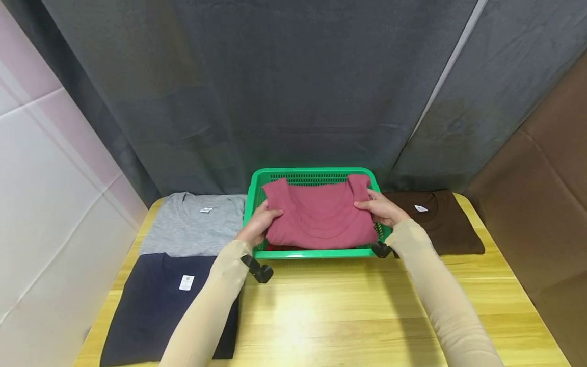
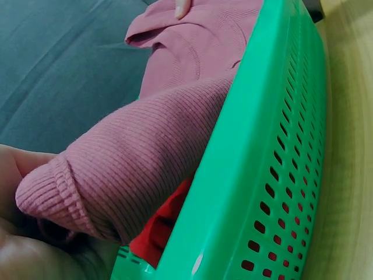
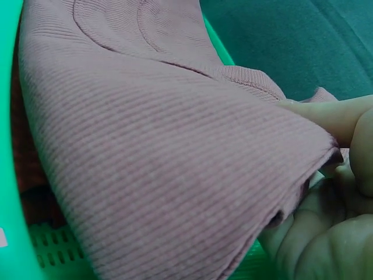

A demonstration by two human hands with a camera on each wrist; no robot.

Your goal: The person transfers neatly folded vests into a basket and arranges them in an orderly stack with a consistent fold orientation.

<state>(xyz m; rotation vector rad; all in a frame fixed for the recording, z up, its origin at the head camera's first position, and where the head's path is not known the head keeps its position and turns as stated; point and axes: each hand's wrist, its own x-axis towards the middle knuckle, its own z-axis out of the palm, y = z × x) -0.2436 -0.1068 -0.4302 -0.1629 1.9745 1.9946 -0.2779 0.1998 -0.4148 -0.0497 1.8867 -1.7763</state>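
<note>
A folded pink ribbed tank top [image 1: 321, 216] lies over the mouth of a green plastic basket [image 1: 312, 253], between my two hands. At its left edge my left hand [image 1: 260, 222] grips the fabric, thumb on top and fingers tucked beneath. My right hand [image 1: 382, 208] pinches the opposite edge the same way near the shoulder strap. Ribbed cloth fills most of the right wrist view, its folded layers held between thumb and fingers. Under the top, a red cloth [image 2: 152, 236] shows inside the basket in the left wrist view.
A folded grey T-shirt [image 1: 197, 229] and a navy T-shirt [image 1: 151, 300] lie left of the basket on the wooden table [image 1: 316, 311]. To the right sits a folded brown T-shirt [image 1: 451, 224]. A dark grey curtain [image 1: 293, 92] hangs directly behind.
</note>
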